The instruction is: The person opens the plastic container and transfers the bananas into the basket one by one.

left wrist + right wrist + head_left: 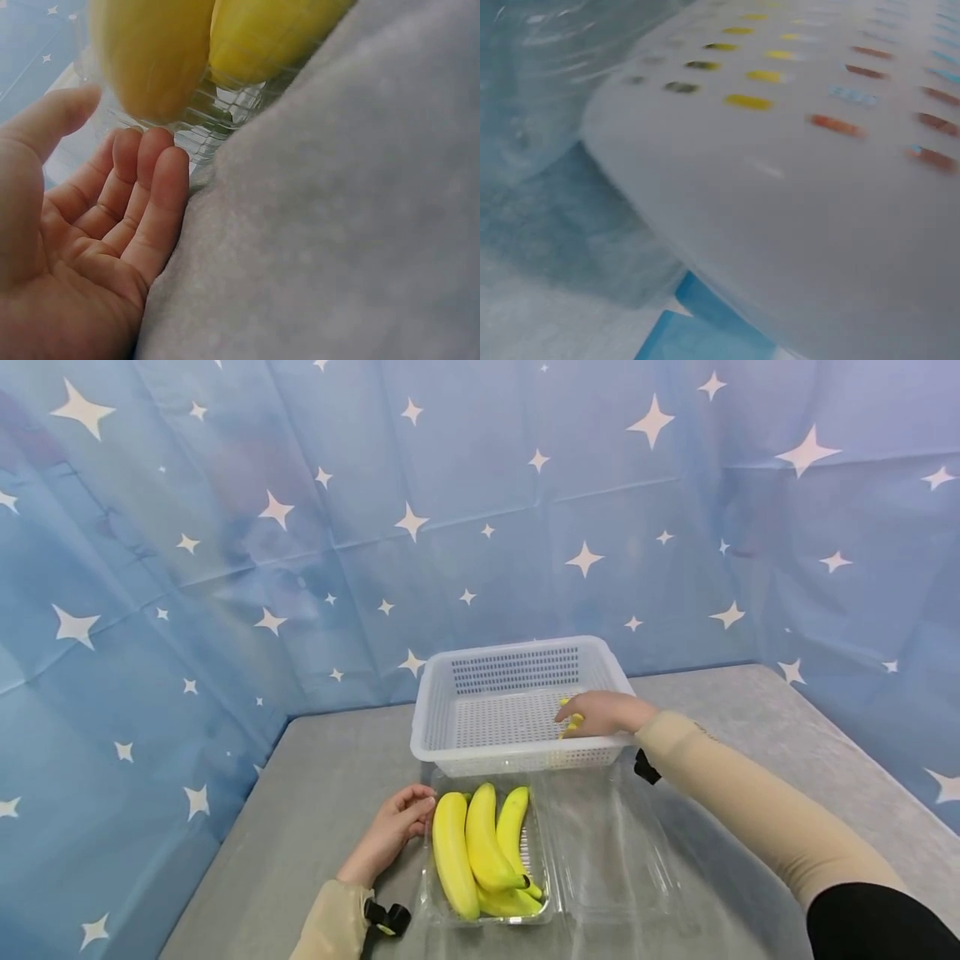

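My right hand [603, 713] reaches over the near right rim into a white slotted plastic basket [525, 753], its fingers curled round a yellow banana [573, 723] that is mostly hidden by the hand and the near wall. In the right wrist view, yellow shows through the slots of the basket [757, 195], whose wall hides the fingers. Several bananas [486, 843] lie lengthwise in a clear plastic clamshell box [551, 893] in front of the basket. At the box's left edge rests my left hand [393, 827], palm towards it, with loosely bent fingers [166, 187] beneath a banana's end [154, 67].
The transparent lid [615, 852] of the box lies folded out flat to the right, under my right forearm. A grey cloth-covered table [330, 777] carries everything. Behind and at the sides hangs a blue star-patterned curtain [480, 485].
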A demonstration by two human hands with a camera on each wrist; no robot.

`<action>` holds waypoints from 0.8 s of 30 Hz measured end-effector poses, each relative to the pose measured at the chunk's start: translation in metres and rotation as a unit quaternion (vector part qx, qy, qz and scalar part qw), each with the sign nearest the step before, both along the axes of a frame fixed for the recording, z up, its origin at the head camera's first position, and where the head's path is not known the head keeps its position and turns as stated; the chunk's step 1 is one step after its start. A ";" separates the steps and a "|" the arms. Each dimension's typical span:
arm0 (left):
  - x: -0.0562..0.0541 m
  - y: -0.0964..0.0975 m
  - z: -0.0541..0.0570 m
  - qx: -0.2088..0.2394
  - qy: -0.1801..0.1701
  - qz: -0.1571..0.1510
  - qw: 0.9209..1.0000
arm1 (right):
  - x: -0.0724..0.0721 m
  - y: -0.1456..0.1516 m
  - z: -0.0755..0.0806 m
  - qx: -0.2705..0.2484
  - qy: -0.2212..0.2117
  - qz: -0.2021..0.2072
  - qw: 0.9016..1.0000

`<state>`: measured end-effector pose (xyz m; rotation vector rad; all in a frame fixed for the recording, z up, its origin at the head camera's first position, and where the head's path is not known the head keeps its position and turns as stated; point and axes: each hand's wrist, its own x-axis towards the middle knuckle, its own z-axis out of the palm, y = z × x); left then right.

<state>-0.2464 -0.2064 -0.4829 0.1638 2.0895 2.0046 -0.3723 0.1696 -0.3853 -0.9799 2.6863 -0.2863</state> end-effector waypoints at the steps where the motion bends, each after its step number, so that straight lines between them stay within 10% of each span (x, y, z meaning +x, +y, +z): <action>1: 0.000 0.000 0.000 0.002 0.003 -0.002 1.000 | 0.002 0.001 0.003 -0.015 0.000 -0.002 1.000; 13: -0.007 0.001 0.003 0.015 0.014 -0.016 1.000 | 0.050 0.002 0.023 -0.175 0.127 -0.040 0.976; 19: -0.003 -0.003 0.002 0.014 0.019 -0.018 1.000 | 0.088 -0.020 0.015 -0.260 0.215 0.048 0.940; 24: -0.001 -0.003 0.002 0.014 0.016 -0.012 1.000 | 0.109 -0.038 0.001 -0.285 0.206 0.137 0.926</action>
